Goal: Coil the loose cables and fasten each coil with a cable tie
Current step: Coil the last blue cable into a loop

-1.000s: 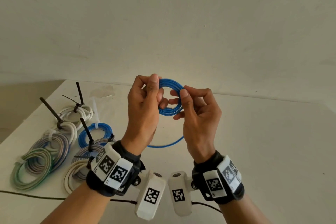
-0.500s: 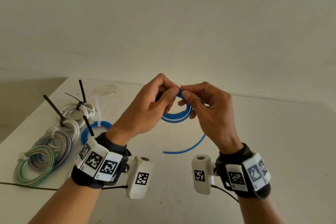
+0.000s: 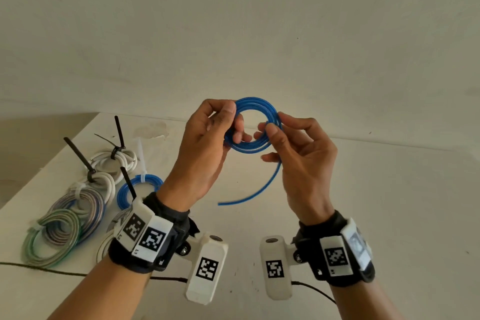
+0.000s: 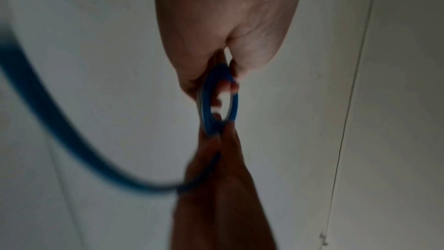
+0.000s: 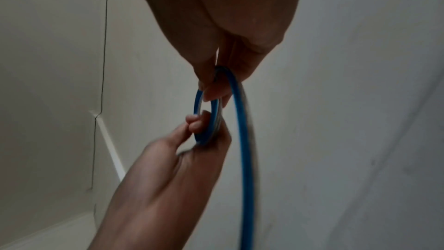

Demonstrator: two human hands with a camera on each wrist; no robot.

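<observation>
I hold a blue cable (image 3: 255,105) wound into a small coil in the air above the white table (image 3: 389,215). My left hand (image 3: 226,122) pinches the coil's left side between thumb and fingers. My right hand (image 3: 272,130) pinches its right side, and a loose blue tail (image 3: 259,193) curves down from it to the left. In the left wrist view the coil (image 4: 207,105) shows edge-on between both hands. The right wrist view shows the same coil (image 5: 199,113) and the tail (image 5: 245,159) hanging toward the camera.
At the table's left lie several tied coils: white ones (image 3: 119,157) with black ties, a blue one (image 3: 124,193) with a white tie, and multicoloured ones (image 3: 52,236). A thin black wire (image 3: 39,269) runs along the near edge. A pale wall (image 3: 259,34) stands behind.
Both hands rose and turned so the coil faces me, now wider and rounder. The loose tail has grown shorter as it swung left under the hands.
</observation>
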